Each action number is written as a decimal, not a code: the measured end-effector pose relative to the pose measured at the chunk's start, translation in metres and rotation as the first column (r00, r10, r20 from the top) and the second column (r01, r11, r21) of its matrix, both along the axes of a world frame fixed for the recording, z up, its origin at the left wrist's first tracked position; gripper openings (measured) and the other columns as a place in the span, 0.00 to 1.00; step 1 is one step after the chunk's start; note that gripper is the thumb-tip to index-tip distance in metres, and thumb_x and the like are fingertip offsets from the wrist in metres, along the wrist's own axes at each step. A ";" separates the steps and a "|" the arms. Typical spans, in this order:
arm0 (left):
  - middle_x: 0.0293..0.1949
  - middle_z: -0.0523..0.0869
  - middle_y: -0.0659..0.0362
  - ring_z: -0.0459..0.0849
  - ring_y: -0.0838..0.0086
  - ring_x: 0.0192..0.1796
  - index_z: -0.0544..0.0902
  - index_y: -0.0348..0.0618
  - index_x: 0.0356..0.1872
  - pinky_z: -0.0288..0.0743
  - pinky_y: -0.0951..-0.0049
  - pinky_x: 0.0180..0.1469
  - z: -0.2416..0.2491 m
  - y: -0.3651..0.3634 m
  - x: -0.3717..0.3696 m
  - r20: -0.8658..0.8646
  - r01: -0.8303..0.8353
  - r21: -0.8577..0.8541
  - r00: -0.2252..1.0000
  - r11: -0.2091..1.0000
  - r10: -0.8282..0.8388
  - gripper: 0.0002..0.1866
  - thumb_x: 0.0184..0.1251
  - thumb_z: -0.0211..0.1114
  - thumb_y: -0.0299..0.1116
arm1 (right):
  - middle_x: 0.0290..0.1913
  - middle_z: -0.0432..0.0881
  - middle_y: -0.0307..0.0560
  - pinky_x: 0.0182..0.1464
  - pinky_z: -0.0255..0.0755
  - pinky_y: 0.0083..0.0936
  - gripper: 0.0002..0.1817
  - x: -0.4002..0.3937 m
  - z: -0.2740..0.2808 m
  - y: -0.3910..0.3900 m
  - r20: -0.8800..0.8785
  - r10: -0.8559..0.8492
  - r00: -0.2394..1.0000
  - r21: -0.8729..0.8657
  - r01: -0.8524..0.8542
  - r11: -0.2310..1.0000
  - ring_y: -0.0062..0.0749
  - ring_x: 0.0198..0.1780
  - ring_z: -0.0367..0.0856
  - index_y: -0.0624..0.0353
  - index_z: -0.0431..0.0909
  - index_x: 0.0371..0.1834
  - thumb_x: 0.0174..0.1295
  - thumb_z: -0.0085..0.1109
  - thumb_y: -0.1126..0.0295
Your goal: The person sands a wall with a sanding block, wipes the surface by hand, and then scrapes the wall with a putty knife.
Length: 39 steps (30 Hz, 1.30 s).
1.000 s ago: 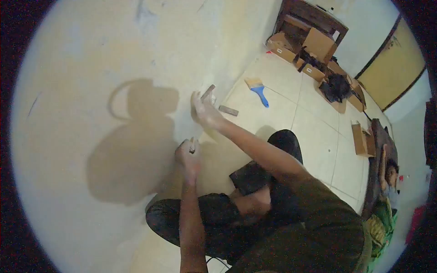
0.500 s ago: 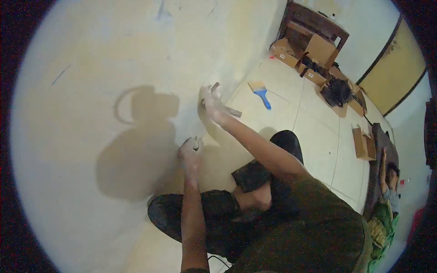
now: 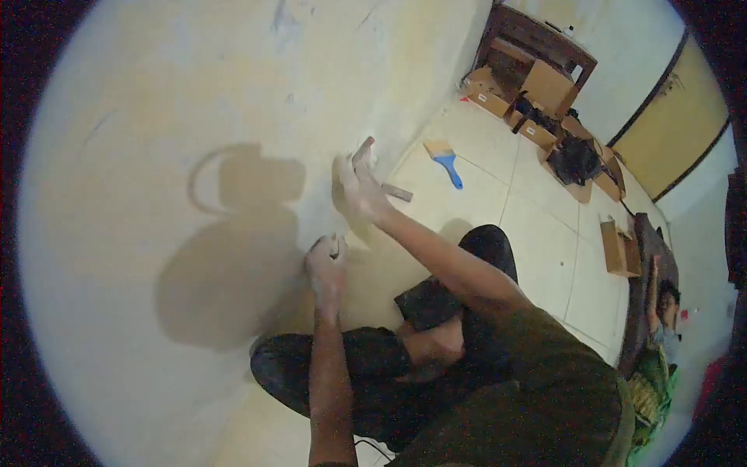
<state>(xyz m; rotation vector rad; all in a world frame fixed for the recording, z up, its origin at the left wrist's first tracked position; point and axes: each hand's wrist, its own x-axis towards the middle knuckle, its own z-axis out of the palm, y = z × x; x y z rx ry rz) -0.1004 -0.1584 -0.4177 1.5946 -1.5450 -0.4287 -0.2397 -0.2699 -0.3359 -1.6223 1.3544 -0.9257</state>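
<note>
Plaster-dusted hands work low on the wall (image 3: 194,93).
Right hand (image 3: 356,187) grips a scraper (image 3: 362,149) against it; left hand (image 3: 327,265), fingers curled, pinches a small tool (image 3: 333,247). Dust may loosen either grip.

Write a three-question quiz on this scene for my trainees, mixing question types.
1. True or false: the right hand presses a tool against the wall.
2. What colour is the handle of the brush on the floor?
3. The cardboard boxes lie: A) beside the left hand; B) at the far end of the room.

Key: 1 true; 2 blue; 3 B.
</note>
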 end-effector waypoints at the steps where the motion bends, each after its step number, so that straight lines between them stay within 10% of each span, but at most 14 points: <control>1: 0.26 0.82 0.42 0.79 0.54 0.24 0.79 0.33 0.27 0.75 0.58 0.34 -0.002 0.003 -0.003 -0.020 -0.006 -0.012 1.000 1.000 0.006 0.14 0.68 0.70 0.33 | 0.83 0.46 0.78 0.83 0.44 0.46 0.55 0.000 -0.003 -0.003 0.037 -0.063 0.997 -0.023 0.064 0.998 0.64 0.84 0.50 0.73 0.15 0.80 0.78 0.26 0.33; 5: 0.26 0.82 0.43 0.78 0.55 0.24 0.79 0.34 0.27 0.75 0.59 0.33 -0.018 -0.001 0.001 -0.031 0.016 -0.016 0.999 1.000 -0.016 0.14 0.68 0.70 0.33 | 0.79 0.50 0.88 0.83 0.48 0.49 0.54 0.010 -0.003 -0.019 0.225 -0.289 0.931 -0.126 0.321 0.939 0.78 0.81 0.51 0.78 0.30 0.82 0.78 0.37 0.37; 13: 0.25 0.80 0.45 0.76 0.54 0.24 0.81 0.35 0.29 0.73 0.58 0.32 -0.017 -0.005 0.002 0.006 0.028 0.036 1.000 0.999 -0.028 0.14 0.70 0.69 0.36 | 0.80 0.55 0.81 0.84 0.44 0.45 0.57 -0.029 -0.022 -0.038 -0.125 -0.067 0.990 0.050 0.074 0.996 0.66 0.83 0.54 0.78 0.28 0.82 0.77 0.32 0.32; 20: 0.27 0.83 0.44 0.81 0.53 0.27 0.79 0.36 0.26 0.74 0.58 0.34 -0.008 0.001 -0.002 0.051 0.014 -0.018 0.999 1.000 -0.013 0.16 0.71 0.69 0.36 | 0.78 0.59 0.81 0.81 0.53 0.47 0.59 -0.037 -0.014 -0.042 0.134 -0.247 0.960 0.087 0.237 0.968 0.63 0.82 0.57 0.79 0.45 0.81 0.73 0.33 0.26; 30: 0.24 0.81 0.43 0.78 0.54 0.24 0.78 0.35 0.26 0.72 0.58 0.31 -0.017 -0.018 -0.002 0.018 0.015 -0.043 1.000 0.999 -0.014 0.15 0.70 0.70 0.34 | 0.71 0.70 0.81 0.80 0.54 0.51 0.57 -0.017 0.002 -0.023 0.036 -0.203 0.978 -0.023 0.204 0.979 0.66 0.78 0.66 0.80 0.53 0.78 0.74 0.33 0.27; 39: 0.23 0.78 0.44 0.73 0.58 0.23 0.79 0.35 0.26 0.71 0.58 0.32 -0.010 -0.006 -0.004 -0.042 0.019 -0.019 0.999 1.000 -0.020 0.14 0.69 0.70 0.32 | 0.75 0.62 0.85 0.80 0.52 0.49 0.59 -0.001 0.018 0.015 -0.114 -0.064 0.991 -0.041 0.059 0.997 0.70 0.79 0.62 0.78 0.29 0.82 0.75 0.28 0.28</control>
